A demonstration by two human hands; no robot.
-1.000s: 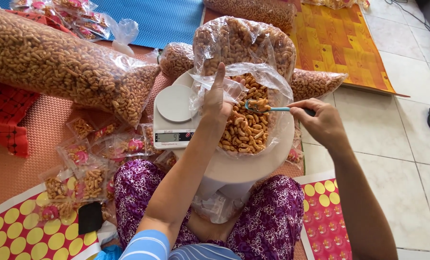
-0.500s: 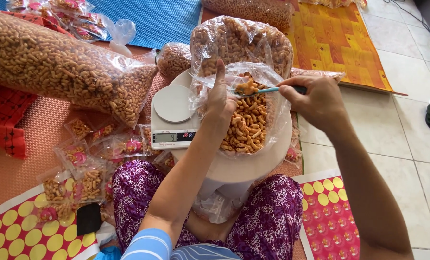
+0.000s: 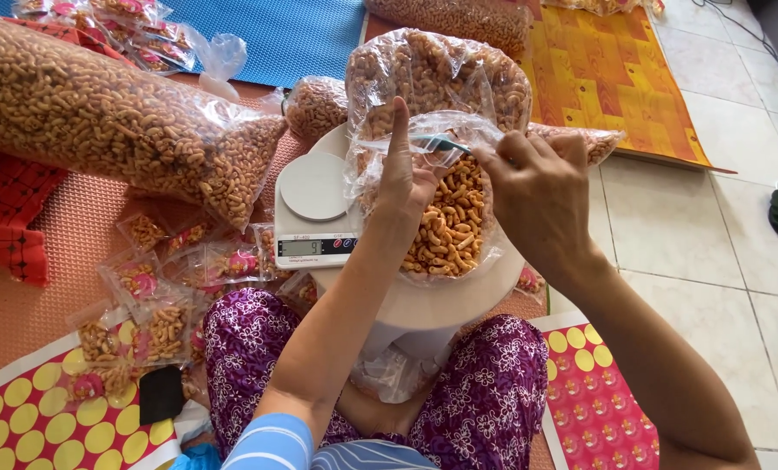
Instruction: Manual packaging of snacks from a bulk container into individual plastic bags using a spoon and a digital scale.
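- A very large clear plastic sack of orange-brown curled snacks (image 3: pixel 102 113) was seen lying across the upper left of the frame, on an orange textured mat (image 3: pixel 50 252).
- A second, upright clear bag of the same snacks (image 3: pixel 437 78) was seen at upper centre, just behind the work area.
- A round white tray (image 3: pixel 441 305) was seen at centre, resting over the lap of a person in purple flowered trousers (image 3: pixel 493 392).
- An open clear plastic bag of curled snacks (image 3: pixel 450 218) was seen lying on that tray, its mouth turned towards the top of the frame.
- A white digital kitchen scale with a round platform (image 3: pixel 312 213) was placed just left of the open bag, its platform bare.
- The right hand (image 3: pixel 537 196) was closed around a small teal-handled spoon (image 3: pixel 441 144), which was held at the mouth of the open bag, right of centre.
- The left hand (image 3: pixel 406 178) was gripping a small clear plastic pouch (image 3: pixel 380 165) at centre, with the forefinger pointing straight up; the spoon's tip was at the pouch's opening.
- Several small filled clear packets of snacks (image 3: pixel 158 278) were scattered at lower left, beside a sheet of round yellow stickers (image 3: pixel 41 422).
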